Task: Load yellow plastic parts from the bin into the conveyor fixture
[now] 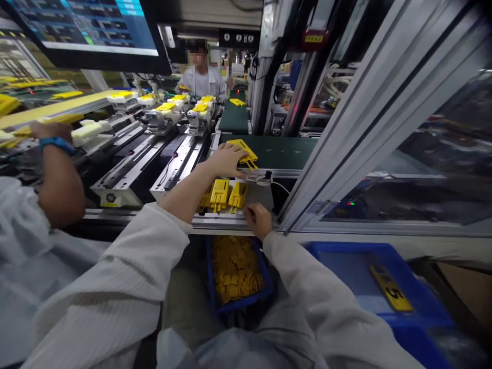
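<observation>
While your left hand (226, 160) reaches to the near-left corner of the green belt (286, 152), its fingers lie against a yellow piece (243, 149) there, prongs pointing toward you; whether they grip it, you cannot tell. Your right hand (260, 220) is curled narrow at the near edge of the bench (226, 220), fingertips close together; whether anything is between them is hidden. Just beside it, to the left, two upright-facing pieces (220, 193) lie side by side near that edge, prongs toward you, with another (205, 200) partly hidden by your left forearm. Below the edge, a blue bin (210, 266) holds many small yellow parts (234, 266). Right of you, a blue tray (346, 247) carries a numbered plate (392, 289) near its right side. Left of you, a co-worker's hand (52, 132) with a blue wristband (57, 144) is among white fixtures (90, 132). Beyond the rails (180, 161), another person (203, 82) in white faces you.
</observation>
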Demonstrator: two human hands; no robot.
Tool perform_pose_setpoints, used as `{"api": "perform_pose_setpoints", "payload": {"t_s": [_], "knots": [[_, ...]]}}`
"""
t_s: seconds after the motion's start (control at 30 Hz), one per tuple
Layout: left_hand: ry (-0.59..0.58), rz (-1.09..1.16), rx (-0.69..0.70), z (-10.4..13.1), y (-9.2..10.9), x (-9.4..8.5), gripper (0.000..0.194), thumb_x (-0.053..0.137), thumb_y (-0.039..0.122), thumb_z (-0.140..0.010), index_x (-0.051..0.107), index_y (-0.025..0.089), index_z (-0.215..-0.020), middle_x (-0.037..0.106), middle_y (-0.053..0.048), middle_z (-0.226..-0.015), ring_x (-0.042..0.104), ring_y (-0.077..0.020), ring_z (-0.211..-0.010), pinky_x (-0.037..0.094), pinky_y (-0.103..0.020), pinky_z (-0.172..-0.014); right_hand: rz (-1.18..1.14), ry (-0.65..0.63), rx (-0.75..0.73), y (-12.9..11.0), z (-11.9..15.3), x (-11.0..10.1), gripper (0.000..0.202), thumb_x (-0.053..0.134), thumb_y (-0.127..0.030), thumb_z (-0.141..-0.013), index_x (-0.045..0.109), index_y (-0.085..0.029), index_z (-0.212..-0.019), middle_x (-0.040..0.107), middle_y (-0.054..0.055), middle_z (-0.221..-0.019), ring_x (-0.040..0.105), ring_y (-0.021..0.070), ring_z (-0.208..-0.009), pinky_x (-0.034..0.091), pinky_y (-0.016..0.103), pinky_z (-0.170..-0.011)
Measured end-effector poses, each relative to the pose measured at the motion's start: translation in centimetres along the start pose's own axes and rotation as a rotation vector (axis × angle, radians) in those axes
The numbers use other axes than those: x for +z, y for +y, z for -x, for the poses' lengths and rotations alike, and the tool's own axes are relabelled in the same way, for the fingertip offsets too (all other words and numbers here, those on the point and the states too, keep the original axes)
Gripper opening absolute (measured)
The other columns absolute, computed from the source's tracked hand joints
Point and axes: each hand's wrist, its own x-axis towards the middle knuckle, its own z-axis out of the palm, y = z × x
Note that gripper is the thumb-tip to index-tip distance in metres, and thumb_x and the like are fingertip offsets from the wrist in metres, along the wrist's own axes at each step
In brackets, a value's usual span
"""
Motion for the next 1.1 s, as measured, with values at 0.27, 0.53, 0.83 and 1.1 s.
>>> {"api": "perform_pose_setpoints", "payload": {"t_s": [0.27,0.53,0.83,1.1], "knots": [[0.035,0.131,0.057,-0.2,0.1,0.1,0.050,0.071,0.044,-0.069,0.063,0.021,-0.113,0.058,-0.007,-0.118,0.047,-0.0296,-0.115,0.026,-0.044,-0.104,0.102,-0.741,0.210,1.5,12.6,9.6,0.031,0.057,-0.024,-0.082,0.065,-0.018,-0.111,0.067,0.015,-0.110,0.064,0.0261,-0.096,0.047,0.034,-0.082],[0.488,0.385,-0.146,0.0,-1.1,0.3,0.039,0.058,0.049,-0.085,0.061,0.015,-0.105,0.062,-0.006,-0.103,0.056,-0.0222,-0.105,0.041,-0.038,-0.092,0.045,-0.811,0.357,2.5,15.6,12.5,0.017,0.067,-0.013,-0.067,0.071,-0.016,-0.084,0.074,0.012,-0.089,0.068,0.0274,-0.087,0.049,0.034,-0.076],[1.403,0.966,-0.571,4.8,1.7,-2.4,0.048,0.020,0.062,-0.094,0.044,0.022,-0.103,0.059,-0.001,-0.094,0.059,-0.0080,-0.084,0.049,-0.024,-0.074,-0.367,-0.365,0.455,0.7,12.8,4.9,0.016,0.060,-0.028,-0.080,0.062,-0.016,-0.089,0.072,0.007,-0.087,0.067,0.0190,-0.082,0.052,0.031,-0.075],[0.397,1.585,-0.878,19.8,16.0,9.2,0.039,0.070,0.044,-0.076,0.059,0.019,-0.103,0.071,-0.007,-0.098,0.068,-0.0220,-0.086,0.057,-0.036,-0.075,-0.554,0.040,0.306,-5.0,7.0,-8.6,0.035,0.069,-0.036,-0.076,0.061,-0.021,-0.107,0.070,0.003,-0.087,0.066,0.0174,-0.076,0.055,0.032,-0.070]]}}
